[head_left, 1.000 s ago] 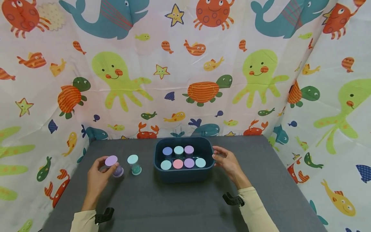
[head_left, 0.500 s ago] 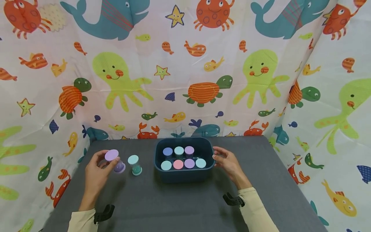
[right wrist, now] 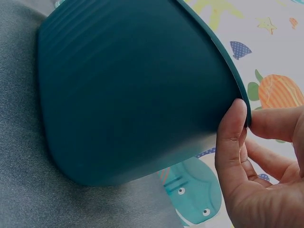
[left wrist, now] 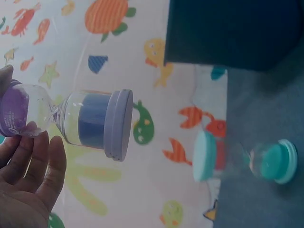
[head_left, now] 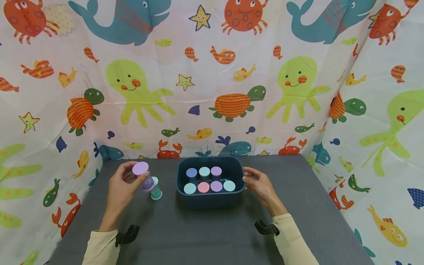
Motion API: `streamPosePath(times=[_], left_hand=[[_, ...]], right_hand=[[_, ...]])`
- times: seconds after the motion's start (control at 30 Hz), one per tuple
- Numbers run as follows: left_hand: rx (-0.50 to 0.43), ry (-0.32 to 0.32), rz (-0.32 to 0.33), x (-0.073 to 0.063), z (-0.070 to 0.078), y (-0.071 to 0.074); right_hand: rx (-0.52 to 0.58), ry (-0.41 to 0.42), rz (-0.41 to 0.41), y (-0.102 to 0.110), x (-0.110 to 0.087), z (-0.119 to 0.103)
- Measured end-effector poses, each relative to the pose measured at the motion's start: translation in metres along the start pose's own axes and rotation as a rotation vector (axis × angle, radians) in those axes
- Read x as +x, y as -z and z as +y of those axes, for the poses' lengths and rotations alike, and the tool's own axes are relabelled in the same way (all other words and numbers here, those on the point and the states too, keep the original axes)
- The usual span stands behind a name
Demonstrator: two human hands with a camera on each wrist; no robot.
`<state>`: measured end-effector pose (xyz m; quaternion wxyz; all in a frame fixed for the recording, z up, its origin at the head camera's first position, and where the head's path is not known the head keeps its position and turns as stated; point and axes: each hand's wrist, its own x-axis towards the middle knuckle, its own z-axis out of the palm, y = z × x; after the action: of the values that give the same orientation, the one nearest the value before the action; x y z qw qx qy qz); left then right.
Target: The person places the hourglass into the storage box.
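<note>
My left hand grips a purple hourglass by its upper end, lifted above the table and tilted a little. Its clear glass shows violet-blue sand at the lower end in the left wrist view. Just behind it stands a teal hourglass, upright on the table and partly covered by the purple one in the head view. At the right end of a dark blue bin, my right hand pinches the rim between thumb and fingers. Inside the bin are several hourglasses, with a blue-topped one and a pink-topped one among them.
A grey cloth covers the table. Behind it and along both sides hangs a white curtain printed with sea animals. Each wrist wears a black strap; the left strap shows near the sleeve.
My left hand has lifted the purple hourglass off the table and carried it right, in front of the teal one. The right hand and the bin have stayed put.
</note>
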<state>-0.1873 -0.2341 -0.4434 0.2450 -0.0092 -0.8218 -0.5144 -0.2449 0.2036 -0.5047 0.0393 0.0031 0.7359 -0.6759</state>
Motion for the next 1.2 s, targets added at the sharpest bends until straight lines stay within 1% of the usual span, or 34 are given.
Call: streamPosePath(times=[0.1, 0.2, 0.33, 0.43, 0.6, 0.87, 1.0, 1.2], left_hand=[[-0.031, -0.031, -0.024, 0.004, 0.009, -0.008], [-0.065, -0.053, -0.065, 0.009, 0.018, -0.017], [-0.093, -0.071, -0.116, 0.014, 0.031, -0.031], [-0.123, -0.097, -0.147, 0.019, 0.038, -0.044], [-0.167, -0.132, -0.202, 0.026, 0.045, -0.066], [-0.222, -0.122, -0.267, 0.029, 0.062, -0.098], [-0.258, -0.123, -0.312, 0.029, 0.069, -0.114], [-0.249, -0.12, -0.371, 0.028, 0.077, -0.136]], right_hand=[[0.002, -0.005, -0.004, 0.0, 0.0, -0.001], [0.001, -0.011, -0.005, 0.0, -0.001, -0.001], [0.001, -0.013, -0.007, 0.0, -0.002, -0.002], [0.003, -0.011, -0.008, 0.0, -0.003, -0.003], [0.001, -0.016, 0.0, -0.002, -0.004, -0.005], [0.006, -0.014, 0.008, -0.002, -0.003, -0.005], [0.008, -0.016, 0.007, -0.002, -0.003, -0.005], [0.001, -0.026, 0.013, -0.002, -0.001, -0.004]])
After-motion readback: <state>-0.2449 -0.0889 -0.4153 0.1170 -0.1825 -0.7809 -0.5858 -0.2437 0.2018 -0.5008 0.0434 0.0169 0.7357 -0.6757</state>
